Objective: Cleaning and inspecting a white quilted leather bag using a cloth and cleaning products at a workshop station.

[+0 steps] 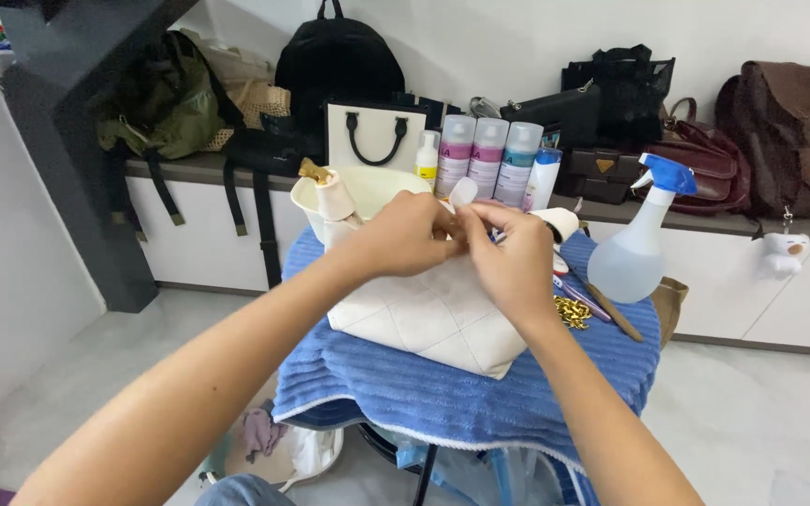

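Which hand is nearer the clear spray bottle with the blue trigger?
Right. The right hand is over the white quilted bag, just left of the spray bottle in the head view. The left hand meets it fingertip to fingertip, farther from the bottle.

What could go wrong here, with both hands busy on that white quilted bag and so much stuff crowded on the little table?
The spray bottle stands near the edge of the blue towel, close to the right hand; an elbow swing might tip it. The cream basin sits just behind the left hand and could be nudged backward. The gold chain beside the white quilted bag might scratch it if dragged across.
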